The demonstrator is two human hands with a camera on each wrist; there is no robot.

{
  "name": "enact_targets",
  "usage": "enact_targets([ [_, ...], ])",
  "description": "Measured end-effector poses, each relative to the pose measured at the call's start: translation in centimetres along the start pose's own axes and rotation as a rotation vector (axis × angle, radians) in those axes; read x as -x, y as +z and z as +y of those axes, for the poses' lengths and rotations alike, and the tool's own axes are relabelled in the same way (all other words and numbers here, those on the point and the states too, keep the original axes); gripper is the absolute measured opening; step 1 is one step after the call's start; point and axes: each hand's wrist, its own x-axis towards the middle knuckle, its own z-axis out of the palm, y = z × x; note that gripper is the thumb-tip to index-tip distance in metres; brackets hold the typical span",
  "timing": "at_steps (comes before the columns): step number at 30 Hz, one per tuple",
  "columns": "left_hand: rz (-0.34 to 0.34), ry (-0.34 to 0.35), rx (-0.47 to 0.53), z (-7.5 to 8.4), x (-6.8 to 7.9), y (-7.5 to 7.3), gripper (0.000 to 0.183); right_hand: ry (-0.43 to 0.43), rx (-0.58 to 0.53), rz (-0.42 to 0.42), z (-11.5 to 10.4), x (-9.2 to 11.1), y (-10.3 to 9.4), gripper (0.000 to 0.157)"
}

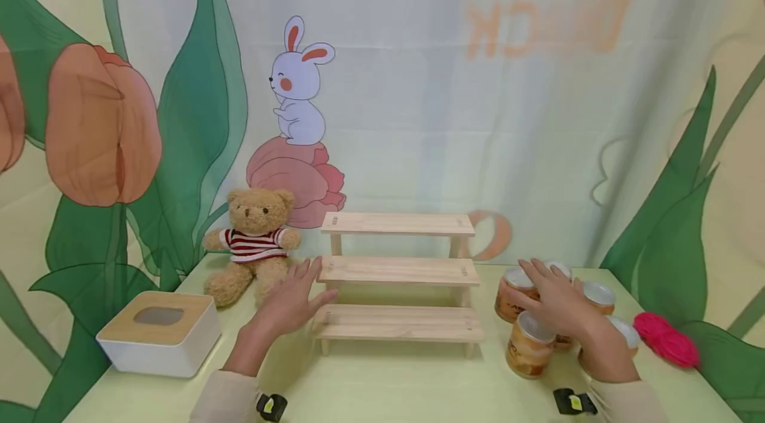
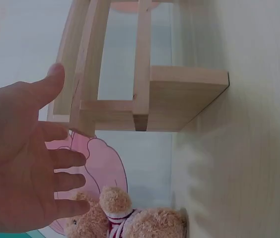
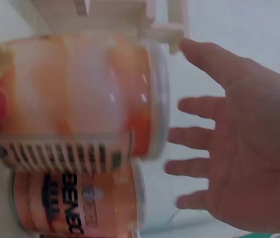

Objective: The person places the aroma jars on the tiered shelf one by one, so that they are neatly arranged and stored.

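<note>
A three-step wooden shelf [image 1: 397, 323] stands in the middle of the table. My left hand [image 1: 291, 302] hovers at the shelf's left end with its fingers spread and holds nothing. In the left wrist view, that hand [image 2: 21, 163] shows its palm and straight fingers beside the wooden steps. My right hand [image 1: 558, 303] is over a cluster of orange-labelled cans with pale lids, such as the front can [image 1: 530, 350]. From the right wrist view, the hand's [image 3: 254, 144] fingers are extended, apart from the nearest can [image 3: 75, 94]. Some cans are partly hidden behind the hand and forearm.
A teddy bear [image 1: 257, 247] in a striped top sits left of the shelf. In front of it lies a white tissue box [image 1: 158, 350] with a wooden lid. Bright pink yarn [image 1: 666, 340] rests at the right table edge. A printed curtain [image 1: 406, 91] hangs behind.
</note>
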Motion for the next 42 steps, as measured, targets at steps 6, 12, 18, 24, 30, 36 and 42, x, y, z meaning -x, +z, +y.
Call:
enact_targets([
  [6, 0.063, -0.005, 0.115, 0.1, -0.4, 0.3, 0.084, -0.055, -0.143, -0.039, 1.2, 0.5, -1.6, 0.082],
  [12, 0.136, -0.063, 0.294, -0.2, -1.1, 1.9, 0.097, -0.002, -0.139, -0.066, 2.6, 1.5, -2.8, 0.08],
  [18, 0.191, -0.116, 0.465, -0.3, -1.4, 3.5, 0.09, -0.022, -0.107, -0.044, 4.0, 1.9, -3.6, 0.073],
  [24, 0.214, -0.135, 0.622, 0.4, -1.4, 4.4, 0.08, -0.005, -0.121, -0.068, 5.2, 2.5, -4.2, 0.076],
  [30, 0.287, -0.12, 0.602, 0.9, -1.6, 4.8, 0.067, 0.058, -0.109, -0.126, 6.6, 2.9, -4.5, 0.081],
  [36, 0.332, -0.132, 0.613, 1.0, -1.9, 5.1, 0.062, 0.105, -0.123, -0.134, 7.8, 3.2, -4.7, 0.082],
  [42, 0.352, -0.119, 0.61, 0.8, -2.0, 5.5, 0.061, 0.122, -0.113, -0.161, 8.9, 3.9, -4.9, 0.077],
])
